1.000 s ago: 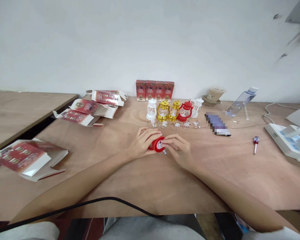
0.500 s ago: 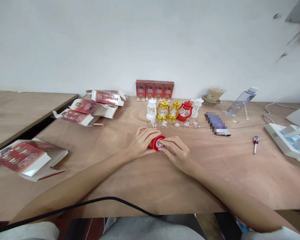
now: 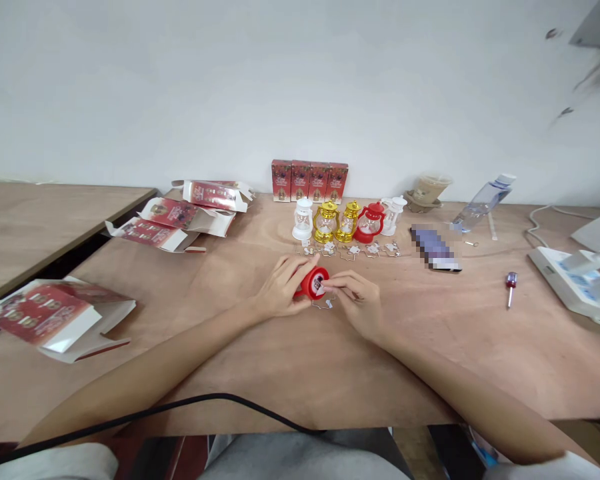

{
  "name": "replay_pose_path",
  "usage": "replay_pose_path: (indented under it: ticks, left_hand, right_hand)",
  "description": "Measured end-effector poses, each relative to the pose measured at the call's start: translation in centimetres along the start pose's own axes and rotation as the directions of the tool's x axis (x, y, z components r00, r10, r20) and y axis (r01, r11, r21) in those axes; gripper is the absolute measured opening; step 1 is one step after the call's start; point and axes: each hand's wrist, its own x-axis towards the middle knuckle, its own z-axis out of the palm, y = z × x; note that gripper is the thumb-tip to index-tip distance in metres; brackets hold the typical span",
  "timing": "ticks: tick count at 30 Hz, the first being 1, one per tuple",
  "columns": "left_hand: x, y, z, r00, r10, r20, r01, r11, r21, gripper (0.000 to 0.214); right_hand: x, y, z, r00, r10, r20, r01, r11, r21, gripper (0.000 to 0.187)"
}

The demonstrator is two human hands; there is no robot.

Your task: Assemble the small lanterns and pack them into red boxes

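Note:
My left hand is wrapped round a small red lantern, tipped on its side so its round underside faces right. Pale and dark parts show inside that underside. The fingers of my right hand are pinched together at the base's right edge, on a small whitish piece too small to name. Below the lantern lies a thin wire outline with a pale bit. Beyond my hands stand white, gold and red lanterns in a row, with several wire pieces in front of them.
Four-sided red cartons stand against the wall. Opened red boxes lie at left, another box nearer me. At right are a phone, a bottle, a cup, a screwdriver and a power strip. A black cable crosses the front.
My right fingers have drawn slightly out of the lantern's base, showing more of its inside. The lantern has turned a little in my left hand, whose fingers have shifted.

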Motion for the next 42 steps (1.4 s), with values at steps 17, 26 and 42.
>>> replay_pose_path:
  ticks: [17,26,42]
  left_hand:
    - [0.0,-0.2,0.1,0.992,0.121,-0.034,-0.125,0.983,-0.132,0.059]
    - [0.0,-0.4,0.3,0.989,0.144,-0.014,-0.145,0.979,-0.144,0.056]
    - [-0.2,-0.4,0.5,0.993,0.116,-0.009,-0.116,0.982,-0.150,0.054]
  right_hand:
    - [0.9,0.0,-1.1,0.982,-0.029,0.186,0.022,0.999,0.042,0.017]
    - [0.8,-0.2,-1.0,0.968,-0.198,0.156,0.208,0.977,-0.051,0.021]
    - [0.8,-0.3,-1.1,0.978,-0.108,0.180,0.119,0.991,-0.052,0.014]
